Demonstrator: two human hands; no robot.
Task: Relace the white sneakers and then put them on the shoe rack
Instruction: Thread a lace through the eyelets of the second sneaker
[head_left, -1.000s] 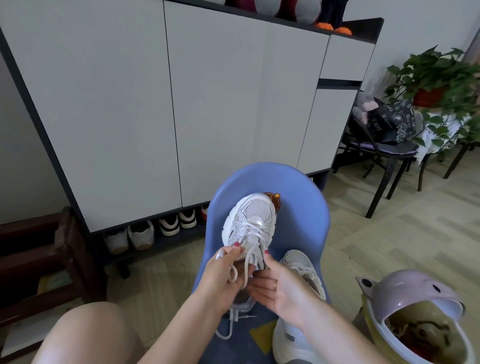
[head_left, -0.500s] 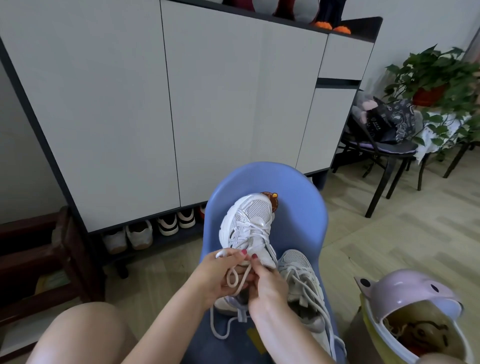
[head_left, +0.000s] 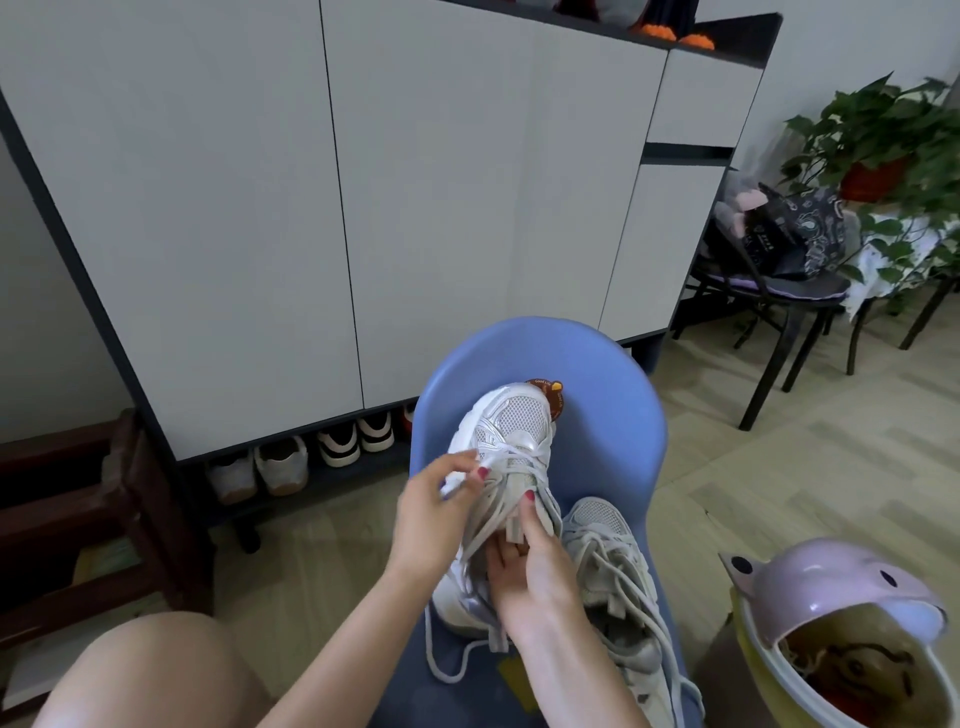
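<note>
On the blue chair (head_left: 613, 395), left hand (head_left: 434, 514) pinches limp, slippery lace (head_left: 498, 506); right hand (head_left: 535, 566) grips the light sneaker (head_left: 511, 441) by its tongue

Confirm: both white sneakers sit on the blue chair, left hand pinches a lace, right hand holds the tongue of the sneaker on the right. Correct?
Not quite. The head view shows the right hand on the tongue of the left sneaker, not the right sneaker. The rest holds: both sneakers sit on the blue chair and the left hand pinches a lace.
</note>
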